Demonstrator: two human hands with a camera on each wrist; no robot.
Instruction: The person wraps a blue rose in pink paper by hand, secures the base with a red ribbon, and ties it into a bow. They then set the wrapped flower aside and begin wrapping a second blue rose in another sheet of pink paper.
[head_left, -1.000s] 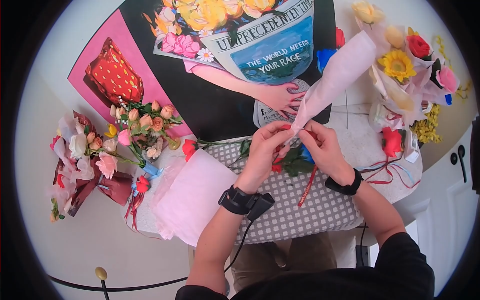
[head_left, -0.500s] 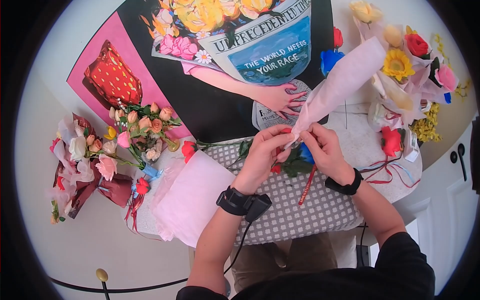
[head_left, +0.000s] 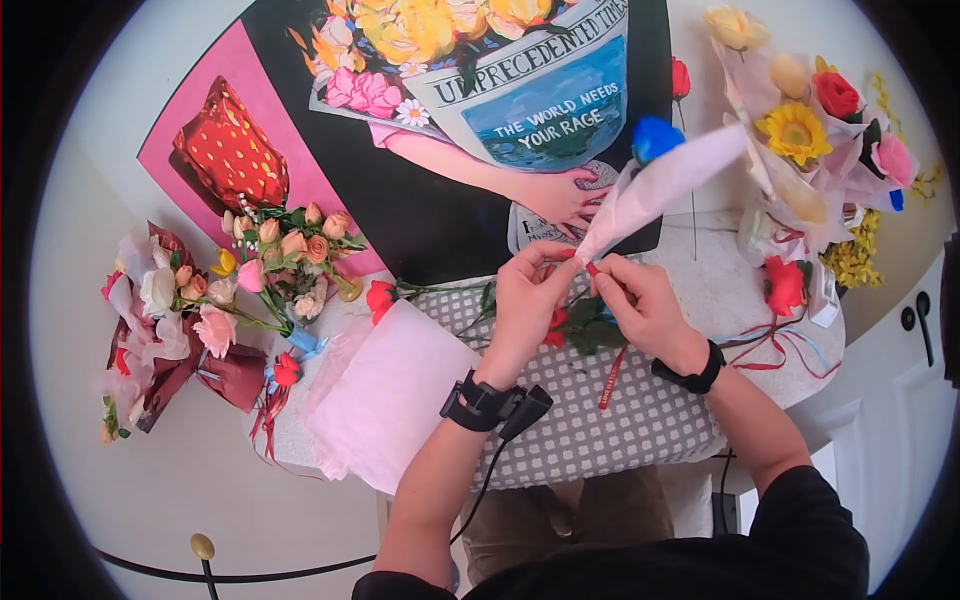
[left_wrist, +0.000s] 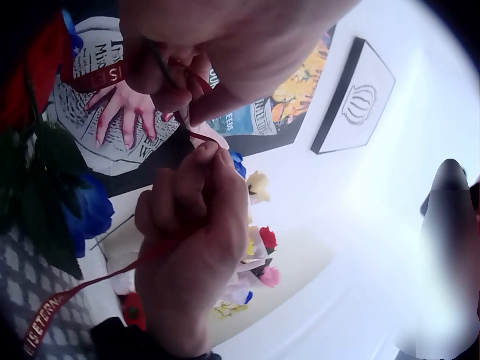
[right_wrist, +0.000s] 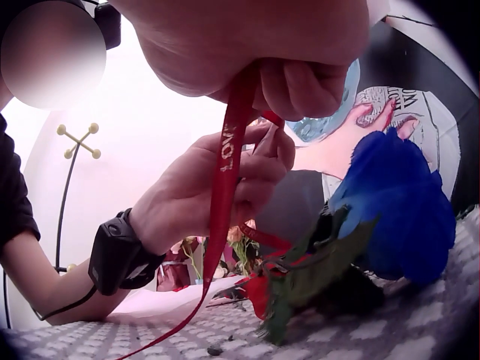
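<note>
Pink paper wrapping (head_left: 660, 190), rolled into a cone, points up and right, with a blue rose (head_left: 656, 140) showing beside its upper part. My left hand (head_left: 530, 295) pinches the cone's narrow lower end, thumb on top. A red ribbon (left_wrist: 202, 139) runs taut between the hands in the left wrist view. Its end is pinched by the thumb and fingertips of my right hand (head_left: 648, 310). Gold letters mark the ribbon's tail (head_left: 612, 380), which hangs from the right hand over the checked cloth. My left fingers partly hide the gathered point.
Below the hands, another blue rose (right_wrist: 397, 202) and red flowers lie on the checked cloth (head_left: 560, 440). Pink paper sheets (head_left: 390, 375) lie left. Bouquets stand at left (head_left: 170, 310) and right (head_left: 800, 140). Loose ribbons (head_left: 780, 345) lie at right; a painted poster (head_left: 450, 220) stands behind.
The paper cone has tipped lower and turned, looking narrower, and more of the blue rose beside it shows. The right hand's fingers have shifted with the ribbon; the left still holds the cone's narrow end.
</note>
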